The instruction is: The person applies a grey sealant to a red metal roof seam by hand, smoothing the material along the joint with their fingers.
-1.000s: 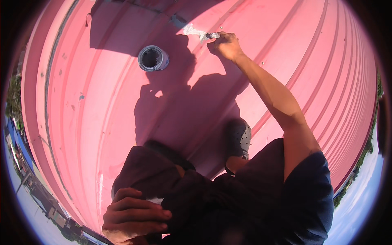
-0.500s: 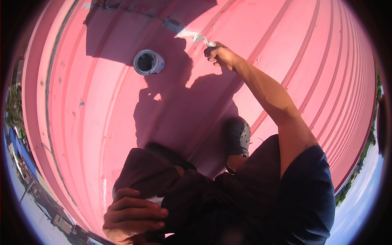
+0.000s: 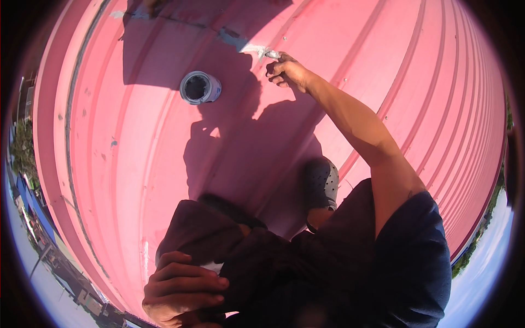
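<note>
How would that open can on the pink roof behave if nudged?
The open can would probably keep its shape: it looks rigid and round. It may slide on the pink roof, which looks smooth between ribs. Knocked over, it could roll, being cylindrical.

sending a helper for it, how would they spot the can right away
On the ribbed pink surface, find the person's dark shadow. At the left edge of its head, left of the right hand, stands an open can. Pale-walled with a dark inside, it is the only round container there.
</note>
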`<state>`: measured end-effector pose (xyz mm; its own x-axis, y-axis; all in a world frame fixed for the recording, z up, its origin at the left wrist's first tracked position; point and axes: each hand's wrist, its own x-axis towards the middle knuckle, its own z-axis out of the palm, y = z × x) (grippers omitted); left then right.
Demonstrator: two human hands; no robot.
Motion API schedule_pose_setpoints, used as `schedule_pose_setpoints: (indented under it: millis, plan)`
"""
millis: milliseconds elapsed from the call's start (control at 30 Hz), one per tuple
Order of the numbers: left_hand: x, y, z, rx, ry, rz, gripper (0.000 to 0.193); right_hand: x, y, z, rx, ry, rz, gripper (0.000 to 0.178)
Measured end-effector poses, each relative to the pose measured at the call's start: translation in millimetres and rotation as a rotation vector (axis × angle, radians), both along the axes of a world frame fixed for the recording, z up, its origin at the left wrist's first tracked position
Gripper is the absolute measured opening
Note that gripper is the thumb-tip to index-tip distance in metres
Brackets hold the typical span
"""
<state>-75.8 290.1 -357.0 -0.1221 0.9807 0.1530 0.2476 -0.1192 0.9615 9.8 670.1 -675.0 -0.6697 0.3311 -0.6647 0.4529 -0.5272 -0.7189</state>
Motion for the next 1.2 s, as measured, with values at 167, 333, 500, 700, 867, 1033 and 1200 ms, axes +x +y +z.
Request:
schedule_pose_setpoints:
  millis: [167,333,500,700,867,1033,1200]
  plan:
    - [2.8,1.0,0.3,-0.029,-0.016,0.042,0.038,25.8,8.9,-17.5,-0.129,-0.041,-0.012,0.06]
    - [7.0,0.9,0.2,-0.084,-0.043,0.111,0.039,23.3,11.3,-17.6,-0.016,-0.042,-0.037,0.043]
    - [1.4,4.0,2.9,-0.093,-0.001,0.113,0.037,8.5,-8.4,-2.5,0.965,-0.218,0.438,0.071]
    - [3.0,7.7,-1.3,-0.076,-0.043,0.1,0.037,-1.1,-17.3,30.4,1.046,-0.595,0.762,0.073]
    - [-0.7,4.2,1.1,-0.09,-0.019,0.088,0.039,5.8,-19.4,25.8,1.197,-0.594,0.911,0.07]
    - [17.3,-6.5,1.9,-0.278,0.053,0.302,0.051,26.8,-22.2,16.5,1.172,-0.657,0.952,0.072]
    - [22.9,-11.5,0.2,-0.258,0.062,0.309,0.049,30.3,-23.3,20.0,1.153,-0.707,0.872,0.08]
